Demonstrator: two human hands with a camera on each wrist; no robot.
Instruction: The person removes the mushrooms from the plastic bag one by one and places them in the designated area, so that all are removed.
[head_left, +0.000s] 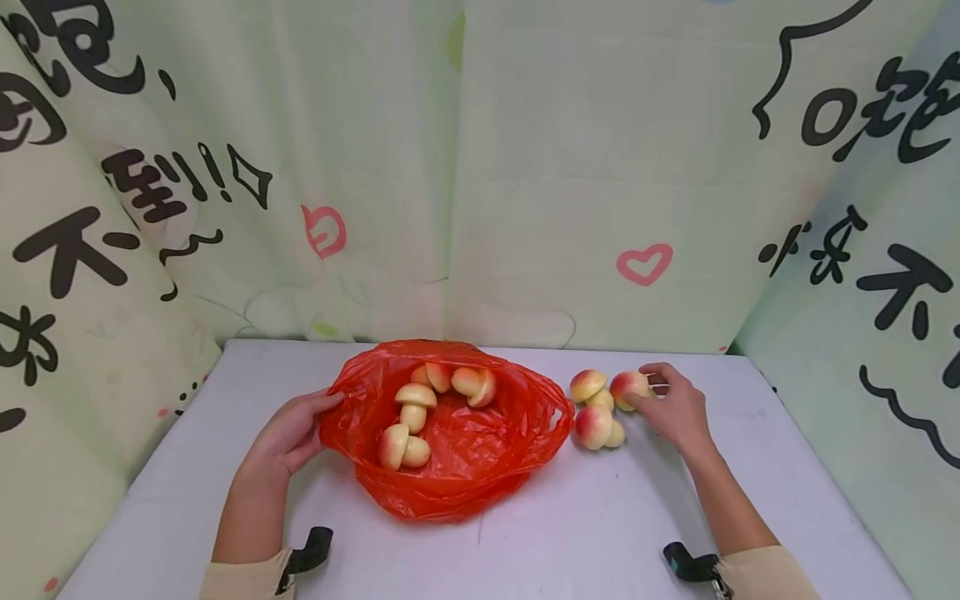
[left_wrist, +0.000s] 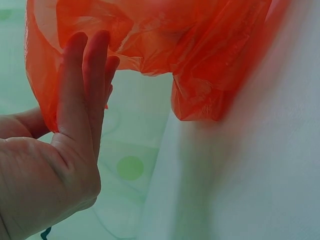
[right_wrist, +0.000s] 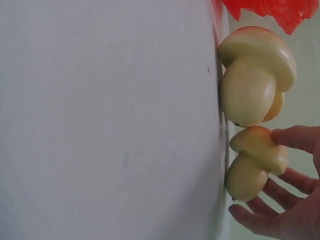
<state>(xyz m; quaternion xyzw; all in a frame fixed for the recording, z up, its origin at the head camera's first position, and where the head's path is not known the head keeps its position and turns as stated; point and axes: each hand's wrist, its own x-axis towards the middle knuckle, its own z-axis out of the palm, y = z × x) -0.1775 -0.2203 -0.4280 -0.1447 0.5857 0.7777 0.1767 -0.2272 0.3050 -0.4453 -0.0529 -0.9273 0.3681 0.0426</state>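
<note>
A red plastic bag (head_left: 408, 498) lies spread on the table with its mouth open toward me. Several toy mushrooms (head_left: 414, 400), cream with some reddish caps, are inside it. My left hand (head_left: 292, 429) pinches the bag's left rim; in the left wrist view the film passes between thumb and fingers (left_wrist: 72, 85). Right of the bag, my right hand (head_left: 678, 412) holds a mushroom (right_wrist: 257, 150) that lies on the table, thumb on its cap and the other fingers at its far side. Two more mushrooms, a front one (head_left: 595, 427) and a back one (head_left: 588, 385), lie between it and the bag.
The white table (head_left: 570, 533) reaches back to a pale green curtain (head_left: 540, 167) with black writing and pink hearts. Fabric walls stand on both sides. A black strap-like device (head_left: 311, 550) sits at each wrist.
</note>
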